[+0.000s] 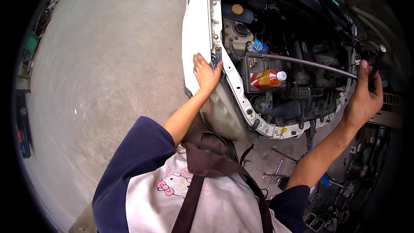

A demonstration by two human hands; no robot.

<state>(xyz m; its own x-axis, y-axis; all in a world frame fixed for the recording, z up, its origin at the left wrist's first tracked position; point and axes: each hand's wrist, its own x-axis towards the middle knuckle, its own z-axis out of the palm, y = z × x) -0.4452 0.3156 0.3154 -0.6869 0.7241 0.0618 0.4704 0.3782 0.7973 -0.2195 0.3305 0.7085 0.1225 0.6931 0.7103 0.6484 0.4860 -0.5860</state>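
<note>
The white metal car body with its open, dark engine bay [235, 75] carries a black rectangular box [263, 64], on which sits a clear bottle of orange liquid [266, 79] with a white cap; whether it stands or lies is unclear. A small blue packet [260, 46] rests just beside it. On the grey concrete floor [120, 51] lie a white scrap [75, 111], a silver cross-shaped metal tool [276, 174] and a dark metal chain [283, 154].
</note>
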